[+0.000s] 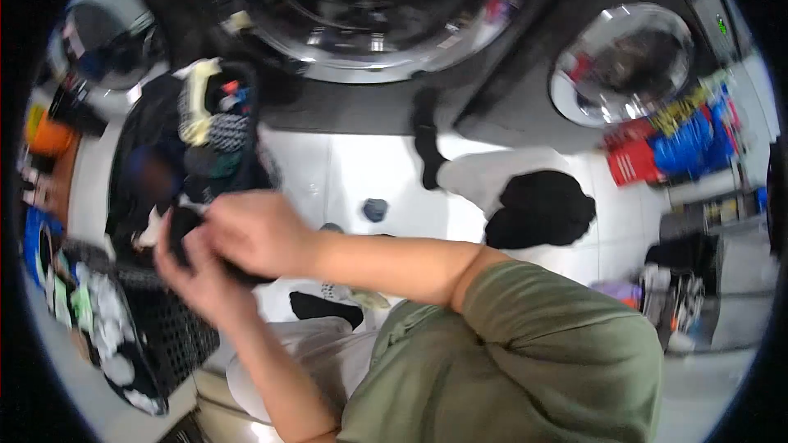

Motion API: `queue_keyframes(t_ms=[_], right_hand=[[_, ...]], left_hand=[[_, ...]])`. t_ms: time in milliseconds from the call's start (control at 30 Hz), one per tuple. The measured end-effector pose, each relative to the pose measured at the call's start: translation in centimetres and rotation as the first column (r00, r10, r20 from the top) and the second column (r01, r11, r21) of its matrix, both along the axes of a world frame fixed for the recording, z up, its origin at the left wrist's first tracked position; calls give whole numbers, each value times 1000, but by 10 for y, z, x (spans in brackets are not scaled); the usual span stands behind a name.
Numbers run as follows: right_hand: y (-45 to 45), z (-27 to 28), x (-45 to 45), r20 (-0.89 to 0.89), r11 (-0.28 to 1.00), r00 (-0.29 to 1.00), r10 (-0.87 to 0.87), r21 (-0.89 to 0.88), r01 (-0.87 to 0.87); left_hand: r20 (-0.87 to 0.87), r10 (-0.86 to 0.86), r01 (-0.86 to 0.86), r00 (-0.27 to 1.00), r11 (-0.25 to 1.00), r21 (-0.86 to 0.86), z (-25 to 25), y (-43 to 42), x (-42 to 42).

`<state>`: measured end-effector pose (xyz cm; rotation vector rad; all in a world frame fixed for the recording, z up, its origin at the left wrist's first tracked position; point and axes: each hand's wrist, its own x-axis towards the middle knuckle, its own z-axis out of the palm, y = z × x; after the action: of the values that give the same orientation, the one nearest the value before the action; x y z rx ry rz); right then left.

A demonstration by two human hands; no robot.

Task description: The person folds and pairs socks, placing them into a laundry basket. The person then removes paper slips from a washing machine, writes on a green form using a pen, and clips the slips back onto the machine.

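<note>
My left hand (212, 285) and my right hand (261, 234) are close together above the edge of a dark laundry basket (250, 107). Between them is a dark, bunched garment that looks like a black sock (185, 228), gripped by both hands. Motion blur and my fingers hide part of it. Inside the basket, beyond my hands, lie a pale yellow cloth (197, 102), a black-and-white patterned cloth (227, 133) and other dark clothes.
A second, perforated basket (176, 340) with whitish clothes stands at lower left. Front-loading washer doors (386, 70) line the far side. A small blue-grey item (375, 210) lies on the white tiles. Black fabric (539, 209) is bunched at right, beside red and blue packages (681, 143).
</note>
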<state>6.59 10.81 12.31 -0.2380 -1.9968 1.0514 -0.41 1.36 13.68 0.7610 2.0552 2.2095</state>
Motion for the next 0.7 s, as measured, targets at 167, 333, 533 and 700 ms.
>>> queue_keyframes(t_ms=[167, 333, 533, 700], right_hand=[[-43, -18, 10, -35, 819, 911, 411, -425, -385], [-26, -8, 14, 130, 779, 826, 549, -437, -450], [-13, -18, 16, 111, 882, 915, 388, -332, -334], [75, -3, 53, 178, 751, 829, 530, -551, -362]], left_hand=[[260, 285, -308, 923, 950, 51, 27, -29, -10], [-261, 538, -580, 801, 805, -122, 43, -45, -27], [23, -347, 314, 938, 874, 371, 9, -55, -69], [235, -481, 297, 845, 786, 542, 24, -49, -48]])
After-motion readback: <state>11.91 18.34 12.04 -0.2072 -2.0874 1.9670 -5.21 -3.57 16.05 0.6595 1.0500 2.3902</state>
